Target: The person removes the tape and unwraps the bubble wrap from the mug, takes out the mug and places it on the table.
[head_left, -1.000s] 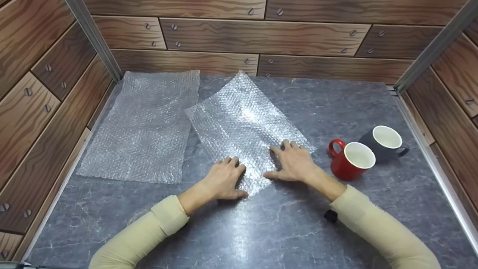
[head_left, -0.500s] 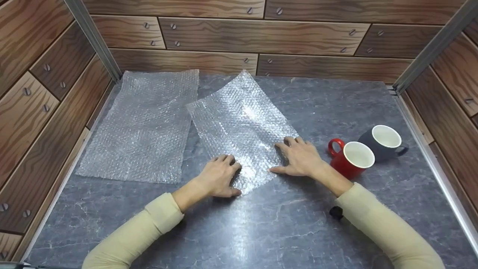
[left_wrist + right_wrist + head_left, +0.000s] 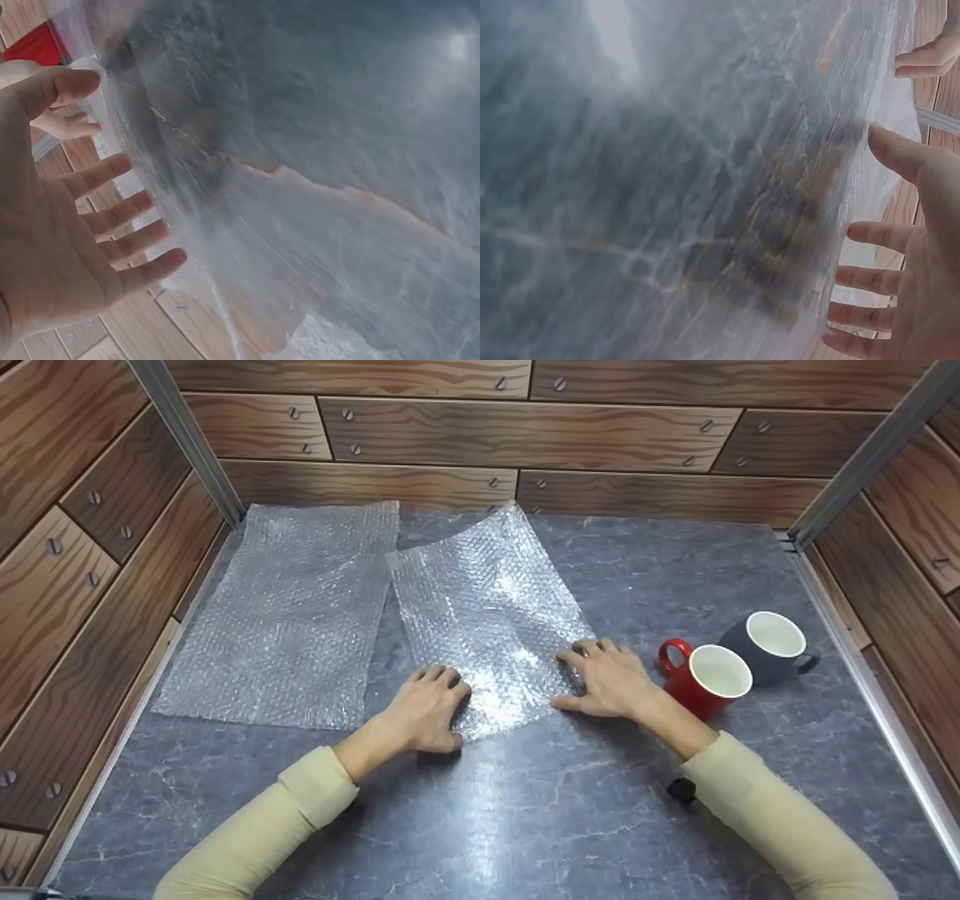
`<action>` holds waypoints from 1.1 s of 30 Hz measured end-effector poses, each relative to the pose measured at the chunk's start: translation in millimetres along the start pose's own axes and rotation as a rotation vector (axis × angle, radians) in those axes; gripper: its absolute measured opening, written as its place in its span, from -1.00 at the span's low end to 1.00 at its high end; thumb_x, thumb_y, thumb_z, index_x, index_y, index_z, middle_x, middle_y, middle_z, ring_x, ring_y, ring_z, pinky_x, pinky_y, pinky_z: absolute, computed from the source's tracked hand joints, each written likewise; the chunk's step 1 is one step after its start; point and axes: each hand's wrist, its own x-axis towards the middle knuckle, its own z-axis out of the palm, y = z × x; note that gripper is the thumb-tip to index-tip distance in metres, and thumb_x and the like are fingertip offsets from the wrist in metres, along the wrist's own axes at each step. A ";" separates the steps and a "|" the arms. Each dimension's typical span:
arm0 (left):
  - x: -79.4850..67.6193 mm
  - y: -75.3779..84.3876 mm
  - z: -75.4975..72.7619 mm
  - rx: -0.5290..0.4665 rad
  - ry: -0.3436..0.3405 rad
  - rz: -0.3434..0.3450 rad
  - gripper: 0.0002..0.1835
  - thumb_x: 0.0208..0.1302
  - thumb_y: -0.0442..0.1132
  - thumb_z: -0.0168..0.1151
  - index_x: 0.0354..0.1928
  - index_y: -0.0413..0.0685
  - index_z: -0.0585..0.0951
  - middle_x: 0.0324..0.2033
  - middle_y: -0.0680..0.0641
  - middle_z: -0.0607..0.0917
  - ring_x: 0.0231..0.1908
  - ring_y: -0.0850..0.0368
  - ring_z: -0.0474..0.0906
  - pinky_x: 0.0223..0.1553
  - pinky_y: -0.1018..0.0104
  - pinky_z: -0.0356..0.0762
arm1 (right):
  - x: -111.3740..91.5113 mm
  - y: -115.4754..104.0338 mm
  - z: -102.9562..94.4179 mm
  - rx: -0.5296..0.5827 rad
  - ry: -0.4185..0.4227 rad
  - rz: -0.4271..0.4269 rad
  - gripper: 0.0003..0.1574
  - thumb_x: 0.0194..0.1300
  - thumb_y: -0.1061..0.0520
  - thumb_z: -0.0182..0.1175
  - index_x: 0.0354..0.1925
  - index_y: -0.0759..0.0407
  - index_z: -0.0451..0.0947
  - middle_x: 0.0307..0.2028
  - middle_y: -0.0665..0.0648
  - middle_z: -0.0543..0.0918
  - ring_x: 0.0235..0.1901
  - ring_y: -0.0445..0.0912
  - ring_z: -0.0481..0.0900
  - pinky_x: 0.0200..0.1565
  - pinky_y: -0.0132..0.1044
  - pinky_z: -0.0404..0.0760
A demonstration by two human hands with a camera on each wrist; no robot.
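A sheet of clear bubble wrap (image 3: 487,607) lies at a slight slant on the grey marbled table, its far corner near the back wall. My left hand (image 3: 427,709) touches its near left edge, fingers spread. On its near right edge rests my right hand (image 3: 607,679), thumb and fingers apart. Both wrist views show the left hand (image 3: 67,217) and the right hand (image 3: 915,262) with extended, separated fingers, fingertips at the wrap and table, nothing gripped. To the left lies a second bubble wrap sheet (image 3: 281,615), flat.
A red mug (image 3: 697,690) stands upright just right of my right hand, its handle pointing left. Behind it is a dark grey mug (image 3: 757,660) with a white inside. Wood-patterned walls (image 3: 525,431) enclose the table (image 3: 420,840) at the back and sides.
The middle bubble wrap sheet has turned clockwise, its far corner shifting right and its near end left. My left hand has moved left, my right hand slightly right. Mugs and second sheet stay put.
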 end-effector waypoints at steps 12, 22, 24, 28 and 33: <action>-2.3 -12.1 -1.6 -0.018 -0.016 -0.037 -0.19 -0.04 0.08 0.53 0.29 -0.06 0.57 0.23 -0.25 0.62 0.31 -0.27 0.53 0.43 -0.26 0.46 | -10.7 -1.9 1.3 0.021 0.027 -0.040 0.01 0.25 -0.49 0.32 0.47 -0.01 0.46 0.41 0.31 0.52 0.31 0.34 0.51 0.27 0.37 0.57; -3.7 -23.0 -3.4 -0.027 -0.004 -0.065 -0.24 -0.12 -0.07 0.50 0.25 -0.10 0.58 0.21 -0.30 0.63 0.29 -0.30 0.53 0.34 -0.28 0.54 | -14.1 -7.1 3.6 0.040 0.037 -0.084 -0.08 0.26 -0.35 0.35 0.46 -0.04 0.47 0.42 0.30 0.52 0.30 0.35 0.52 0.30 0.39 0.55; -4.1 -25.3 -4.0 -0.023 0.002 -0.072 -0.23 -0.14 -0.08 0.51 0.23 -0.11 0.58 0.20 -0.29 0.63 0.28 -0.29 0.54 0.30 -0.27 0.57 | -14.3 -8.8 3.4 0.040 0.041 -0.093 -0.09 0.26 -0.33 0.36 0.46 -0.04 0.48 0.42 0.30 0.52 0.30 0.36 0.52 0.31 0.39 0.54; -4.0 -30.2 -4.1 -0.004 0.000 -0.078 -0.22 -0.15 -0.12 0.50 0.25 -0.13 0.58 0.20 -0.30 0.62 0.28 -0.28 0.53 0.28 -0.27 0.59 | -13.6 -12.0 2.7 0.029 0.044 -0.103 -0.10 0.26 -0.33 0.36 0.46 -0.05 0.48 0.41 0.29 0.53 0.30 0.36 0.53 0.34 0.37 0.52; -5.3 -34.8 -5.0 -0.002 0.010 -0.086 -0.25 -0.17 -0.15 0.48 0.22 -0.14 0.58 0.18 -0.32 0.62 0.26 -0.30 0.53 0.26 -0.28 0.60 | -12.5 -16.5 2.3 0.037 0.039 -0.108 -0.10 0.26 -0.32 0.36 0.46 -0.06 0.47 0.40 0.28 0.53 0.29 0.33 0.53 0.33 0.35 0.53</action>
